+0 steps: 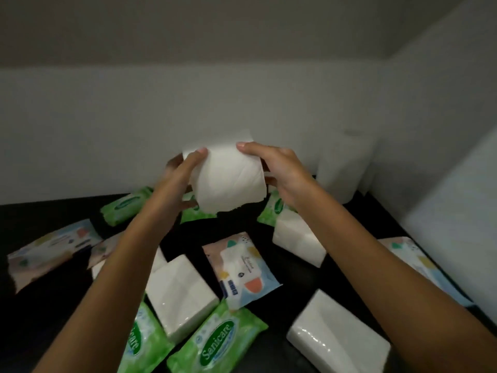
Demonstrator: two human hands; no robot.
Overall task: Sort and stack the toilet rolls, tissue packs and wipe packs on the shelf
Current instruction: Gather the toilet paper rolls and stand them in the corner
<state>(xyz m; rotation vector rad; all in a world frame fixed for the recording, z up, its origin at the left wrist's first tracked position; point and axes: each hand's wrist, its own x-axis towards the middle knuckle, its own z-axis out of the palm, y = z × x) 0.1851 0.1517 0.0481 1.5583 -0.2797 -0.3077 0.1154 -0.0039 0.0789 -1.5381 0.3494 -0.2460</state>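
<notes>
Hands — left hand [179, 179], right hand [282, 173] — grip toilet roll [228, 179] above shelf [53, 305].

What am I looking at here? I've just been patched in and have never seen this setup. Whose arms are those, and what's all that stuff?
There is no machine: a person wears a camera on the head, looking down at their own arms. This is the only view. The left hand and right hand together hold a white toilet roll above a dark shelf. Scattered on the shelf lie green wipe packs, pastel wipe packs and plain white tissue packs. More rolls stand upright in the back right corner.
</notes>
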